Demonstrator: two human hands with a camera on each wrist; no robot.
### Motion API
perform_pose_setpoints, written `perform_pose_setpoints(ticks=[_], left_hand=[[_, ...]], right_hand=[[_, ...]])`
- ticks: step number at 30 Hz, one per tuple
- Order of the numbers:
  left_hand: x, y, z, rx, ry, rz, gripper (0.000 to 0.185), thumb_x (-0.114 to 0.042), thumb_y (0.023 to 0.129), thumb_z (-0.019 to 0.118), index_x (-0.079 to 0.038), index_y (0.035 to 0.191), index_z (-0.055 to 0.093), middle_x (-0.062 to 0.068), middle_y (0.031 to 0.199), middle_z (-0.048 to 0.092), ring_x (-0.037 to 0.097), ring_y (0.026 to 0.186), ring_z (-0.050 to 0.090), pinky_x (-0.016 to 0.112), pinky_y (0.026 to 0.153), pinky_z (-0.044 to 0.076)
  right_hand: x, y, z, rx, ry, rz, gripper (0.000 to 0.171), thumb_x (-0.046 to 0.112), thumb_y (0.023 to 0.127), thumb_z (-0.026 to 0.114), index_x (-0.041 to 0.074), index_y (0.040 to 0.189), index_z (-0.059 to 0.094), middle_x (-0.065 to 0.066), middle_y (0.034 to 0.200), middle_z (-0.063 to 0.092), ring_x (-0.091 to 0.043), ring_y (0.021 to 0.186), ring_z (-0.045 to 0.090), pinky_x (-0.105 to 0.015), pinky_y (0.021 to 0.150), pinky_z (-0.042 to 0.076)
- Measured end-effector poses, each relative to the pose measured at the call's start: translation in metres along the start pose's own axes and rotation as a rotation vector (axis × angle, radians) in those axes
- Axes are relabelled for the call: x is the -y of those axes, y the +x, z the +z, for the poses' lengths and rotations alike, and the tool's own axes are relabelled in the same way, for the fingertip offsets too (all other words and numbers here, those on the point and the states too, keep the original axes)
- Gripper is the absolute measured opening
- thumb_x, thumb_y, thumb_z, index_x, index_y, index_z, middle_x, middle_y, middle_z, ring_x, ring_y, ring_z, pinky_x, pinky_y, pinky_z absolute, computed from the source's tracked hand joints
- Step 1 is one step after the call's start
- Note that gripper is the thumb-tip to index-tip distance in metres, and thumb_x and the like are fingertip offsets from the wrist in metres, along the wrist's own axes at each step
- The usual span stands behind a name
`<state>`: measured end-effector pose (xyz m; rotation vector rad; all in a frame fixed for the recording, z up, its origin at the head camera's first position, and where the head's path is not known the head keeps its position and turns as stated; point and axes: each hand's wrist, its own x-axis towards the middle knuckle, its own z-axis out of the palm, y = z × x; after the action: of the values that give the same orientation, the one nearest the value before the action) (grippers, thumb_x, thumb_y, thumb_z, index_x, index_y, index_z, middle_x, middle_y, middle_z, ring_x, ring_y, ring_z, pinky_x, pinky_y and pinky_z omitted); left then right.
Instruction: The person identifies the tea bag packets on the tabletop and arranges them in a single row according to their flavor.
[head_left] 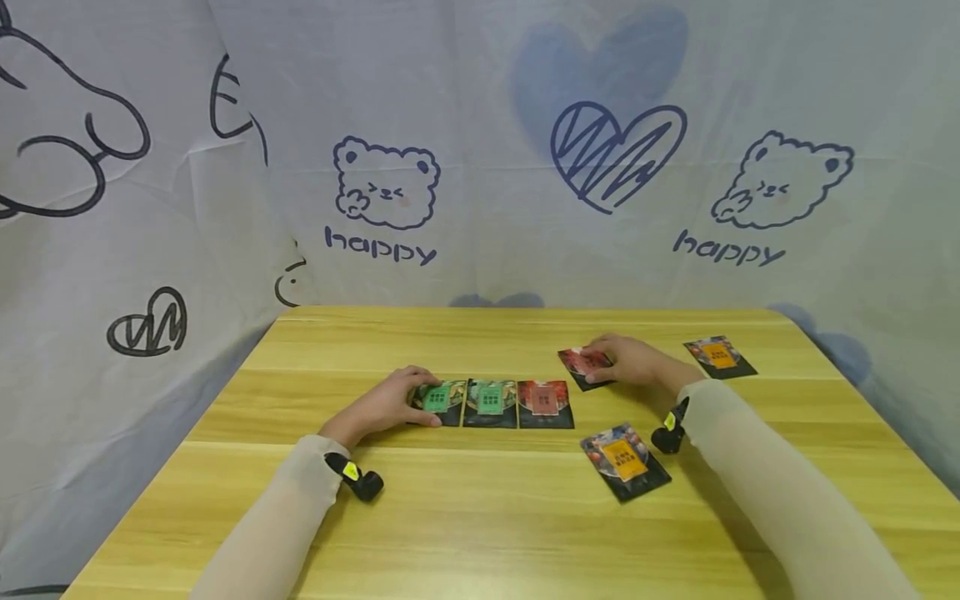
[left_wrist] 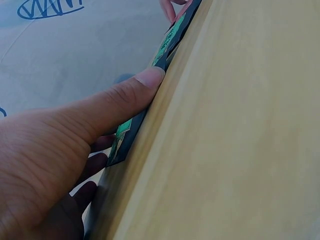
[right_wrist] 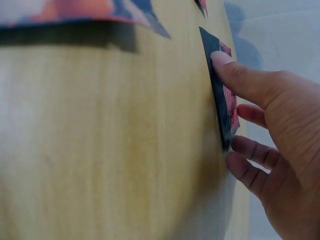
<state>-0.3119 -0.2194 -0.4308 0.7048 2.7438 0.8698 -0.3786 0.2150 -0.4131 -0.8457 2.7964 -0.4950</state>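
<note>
Three packets lie side by side in a row: a green one (head_left: 440, 400) at the left, a second green one (head_left: 491, 402) in the middle and a red one (head_left: 546, 402) at the right. My left hand (head_left: 392, 406) rests on the leftmost green packet, its thumb stretched along the near edge and its fingers at the far left side. Behind the row, my right hand (head_left: 633, 364) grips another red packet (right_wrist: 219, 85), with the thumb on top and fingers round its side. Part of that packet is hidden under the hand.
One orange-labelled packet (head_left: 624, 461) lies askew near the right forearm. Another orange-labelled packet (head_left: 720, 357) is at the far right. The wooden table (head_left: 450, 533) ends at a white cloth (head_left: 495, 233) with drawings behind it.
</note>
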Motion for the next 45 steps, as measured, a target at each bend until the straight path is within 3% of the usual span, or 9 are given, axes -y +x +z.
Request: perform_pose_setpoints(ticks=[8, 14, 32, 45], left_hand=[[-0.001, -0.001, 0.0, -0.005, 0.011, 0.0, 0.073, -0.05, 0.078, 0.079, -0.015, 0.138, 0.056, 0.013, 0.146, 0.042, 0.035, 0.135, 0.036, 0.053, 0.106, 0.035], [-0.003, -0.003, 0.0, -0.007, 0.008, 0.006, 0.074, -0.051, 0.078, 0.078, -0.015, 0.138, 0.056, 0.013, 0.146, 0.042, 0.036, 0.135, 0.036, 0.054, 0.106, 0.035], [0.003, 0.002, 0.0, 0.004, 0.013, 0.021, 0.075, -0.051, 0.078, 0.079, -0.015, 0.139, 0.055, 0.013, 0.145, 0.042, 0.036, 0.134, 0.037, 0.054, 0.105, 0.035], [0.002, 0.002, 0.001, 0.001, 0.013, 0.029, 0.074, -0.051, 0.079, 0.078, -0.015, 0.139, 0.055, 0.013, 0.146, 0.041, 0.036, 0.135, 0.035, 0.055, 0.106, 0.034]], right_hand=[[0.002, -0.005, 0.003, -0.044, -0.031, -0.063, 0.057, 0.041, 0.091, 0.069, 0.004, 0.134, 0.06, -0.019, 0.132, 0.053, -0.038, 0.119, 0.05, -0.054, 0.099, 0.041], [0.003, -0.011, 0.005, -0.035, -0.033, -0.035, 0.058, 0.044, 0.09, 0.069, 0.005, 0.132, 0.061, -0.016, 0.131, 0.054, -0.033, 0.114, 0.054, -0.051, 0.095, 0.044], [0.02, -0.03, 0.007, 0.022, -0.047, 0.033, 0.064, 0.049, 0.093, 0.063, 0.012, 0.143, 0.051, -0.022, 0.141, 0.044, -0.042, 0.124, 0.047, -0.059, 0.1, 0.038], [0.031, -0.042, 0.015, -0.018, -0.078, 0.048, 0.063, 0.05, 0.092, 0.064, 0.013, 0.142, 0.053, -0.018, 0.134, 0.048, -0.039, 0.12, 0.047, -0.057, 0.097, 0.042]])
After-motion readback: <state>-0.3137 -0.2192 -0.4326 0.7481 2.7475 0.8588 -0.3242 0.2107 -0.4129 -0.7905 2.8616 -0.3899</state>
